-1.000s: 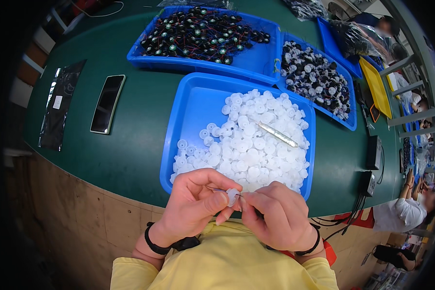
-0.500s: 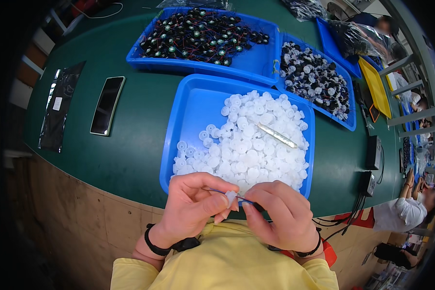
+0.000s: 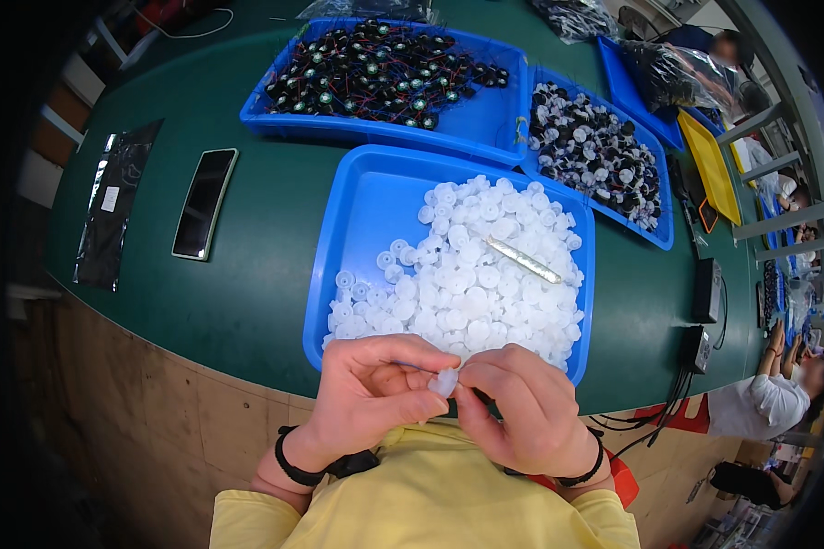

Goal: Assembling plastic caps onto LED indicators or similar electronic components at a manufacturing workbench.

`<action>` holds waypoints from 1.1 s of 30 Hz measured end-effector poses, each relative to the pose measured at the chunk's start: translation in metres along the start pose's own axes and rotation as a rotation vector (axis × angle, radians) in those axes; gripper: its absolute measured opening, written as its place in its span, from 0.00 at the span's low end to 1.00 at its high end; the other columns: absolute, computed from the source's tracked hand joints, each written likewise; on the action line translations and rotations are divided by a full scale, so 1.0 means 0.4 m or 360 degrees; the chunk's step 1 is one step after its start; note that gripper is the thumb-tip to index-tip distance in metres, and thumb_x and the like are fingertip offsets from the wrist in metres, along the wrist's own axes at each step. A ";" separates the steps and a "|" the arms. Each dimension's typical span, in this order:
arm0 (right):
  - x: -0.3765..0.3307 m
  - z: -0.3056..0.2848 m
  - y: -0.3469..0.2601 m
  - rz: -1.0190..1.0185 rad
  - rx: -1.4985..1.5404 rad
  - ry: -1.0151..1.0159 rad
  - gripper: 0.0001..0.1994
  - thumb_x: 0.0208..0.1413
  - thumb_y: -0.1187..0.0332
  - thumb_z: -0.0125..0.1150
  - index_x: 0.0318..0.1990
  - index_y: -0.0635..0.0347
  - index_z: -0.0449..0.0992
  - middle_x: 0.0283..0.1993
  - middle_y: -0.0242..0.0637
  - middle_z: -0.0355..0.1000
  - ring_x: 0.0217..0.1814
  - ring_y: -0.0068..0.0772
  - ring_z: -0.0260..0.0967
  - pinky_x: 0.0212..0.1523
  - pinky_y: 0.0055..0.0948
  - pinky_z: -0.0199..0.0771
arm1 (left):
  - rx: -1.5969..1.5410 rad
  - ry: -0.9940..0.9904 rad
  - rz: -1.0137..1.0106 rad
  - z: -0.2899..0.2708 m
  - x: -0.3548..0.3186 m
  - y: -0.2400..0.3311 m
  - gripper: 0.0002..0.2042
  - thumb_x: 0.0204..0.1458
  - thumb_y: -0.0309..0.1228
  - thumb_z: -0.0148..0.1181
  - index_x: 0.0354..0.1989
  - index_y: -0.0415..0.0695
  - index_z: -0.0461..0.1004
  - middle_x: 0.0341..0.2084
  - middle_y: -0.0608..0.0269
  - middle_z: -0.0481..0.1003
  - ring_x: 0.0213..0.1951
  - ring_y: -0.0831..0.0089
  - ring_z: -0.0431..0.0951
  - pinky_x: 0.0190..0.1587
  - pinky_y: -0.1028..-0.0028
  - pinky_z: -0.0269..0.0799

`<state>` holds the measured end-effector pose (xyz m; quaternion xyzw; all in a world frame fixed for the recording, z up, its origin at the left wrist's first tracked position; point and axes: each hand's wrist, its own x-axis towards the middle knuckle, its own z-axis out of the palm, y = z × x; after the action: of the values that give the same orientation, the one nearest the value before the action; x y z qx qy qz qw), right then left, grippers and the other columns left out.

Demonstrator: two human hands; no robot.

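Above my lap, at the near edge of the blue tray, my two hands meet. My left hand (image 3: 380, 384) is closed, its thumb and fingers pinching a small translucent white plastic cap (image 3: 444, 382). From the right, my right hand (image 3: 526, 403) is closed too, with its fingertips pressed against the cap's side. What those fingers grip is mostly hidden; only something dark shows between them. A thin dark wire runs along the left fingers to the cap. Just beyond lies a heap of similar white caps (image 3: 471, 284) in the blue tray (image 3: 352, 206).
Behind stand a blue tray (image 3: 481, 123) of black round parts with wires and another blue tray (image 3: 659, 229) of black-and-white parts. A silvery stick (image 3: 524, 260) lies on the caps. Left are a phone (image 3: 204, 204) and black plastic bag (image 3: 119, 206); right, black boxes (image 3: 707, 291) with cables.
My right hand has moved left, closing the gap to the white cap. The cap has turned in my left fingers, and the dark wire between the hands is now hidden.
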<state>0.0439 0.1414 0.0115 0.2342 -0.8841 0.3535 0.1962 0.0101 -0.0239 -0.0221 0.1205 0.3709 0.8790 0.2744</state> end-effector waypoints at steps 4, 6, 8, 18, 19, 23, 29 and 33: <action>0.007 -0.024 0.006 0.0330 0.0492 -0.0096 0.14 0.38 0.80 0.60 0.36 0.69 0.69 0.33 0.43 0.69 0.30 0.41 0.69 0.30 0.30 0.70 | 0.0614 0.0009 0.0376 -0.002 0.008 -0.003 0.17 0.39 0.12 0.61 0.41 0.30 0.71 0.33 0.53 0.72 0.28 0.76 0.73 0.28 0.79 0.69; 0.012 -0.037 0.020 0.0365 0.0519 -0.0038 0.16 0.38 0.79 0.61 0.38 0.68 0.69 0.35 0.43 0.70 0.33 0.43 0.69 0.34 0.33 0.70 | 0.1112 0.0055 0.0561 0.001 0.007 0.004 0.17 0.38 0.13 0.62 0.40 0.31 0.71 0.32 0.54 0.72 0.27 0.76 0.73 0.26 0.79 0.69; 0.010 -0.036 0.018 0.0389 0.0459 0.0015 0.17 0.37 0.78 0.63 0.38 0.68 0.70 0.36 0.43 0.71 0.37 0.43 0.69 0.37 0.32 0.70 | 0.1460 0.0096 0.0681 0.015 0.012 0.001 0.17 0.36 0.13 0.63 0.38 0.32 0.71 0.30 0.54 0.72 0.24 0.74 0.72 0.24 0.78 0.68; -0.017 0.007 0.045 -0.0121 -0.0241 0.0374 0.06 0.39 0.79 0.62 0.27 0.67 0.71 0.26 0.39 0.70 0.29 0.37 0.70 0.27 0.26 0.68 | 0.2163 0.0097 0.1212 0.037 0.031 -0.034 0.20 0.29 0.17 0.65 0.37 0.37 0.71 0.21 0.59 0.69 0.19 0.71 0.66 0.20 0.77 0.59; -0.020 0.007 0.043 -0.0124 -0.0355 0.0407 0.04 0.42 0.79 0.61 0.26 0.66 0.71 0.26 0.38 0.71 0.28 0.36 0.70 0.28 0.25 0.68 | 0.2224 0.0099 0.1205 0.039 0.032 -0.033 0.20 0.29 0.18 0.66 0.37 0.37 0.72 0.20 0.60 0.68 0.19 0.71 0.65 0.20 0.76 0.58; -0.026 0.015 0.057 0.0046 -0.0020 0.0485 0.07 0.39 0.81 0.59 0.28 0.64 0.69 0.25 0.37 0.68 0.27 0.36 0.67 0.27 0.27 0.63 | 0.2162 0.0074 0.1029 0.059 0.033 -0.016 0.19 0.31 0.20 0.66 0.36 0.34 0.71 0.21 0.59 0.65 0.21 0.67 0.66 0.23 0.74 0.63; -0.036 0.008 0.065 0.0158 0.0397 0.0464 0.07 0.43 0.79 0.59 0.29 0.61 0.68 0.26 0.35 0.67 0.28 0.36 0.65 0.30 0.29 0.62 | 0.0290 -0.0044 -0.0278 0.026 0.039 0.014 0.14 0.55 0.26 0.49 0.47 0.31 0.67 0.38 0.51 0.71 0.27 0.75 0.72 0.34 0.77 0.72; -0.039 -0.003 0.067 0.0149 0.0377 0.0394 0.09 0.40 0.79 0.62 0.30 0.61 0.69 0.28 0.36 0.68 0.29 0.35 0.66 0.29 0.28 0.63 | 0.0085 -0.0093 -0.0595 0.006 0.040 0.022 0.14 0.53 0.23 0.51 0.46 0.28 0.67 0.38 0.50 0.72 0.33 0.69 0.76 0.38 0.73 0.74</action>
<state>0.0421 0.1636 -0.0100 0.1691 -0.8153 0.4901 0.2578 -0.0056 -0.0185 -0.0139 0.0824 0.4018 0.7987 0.4403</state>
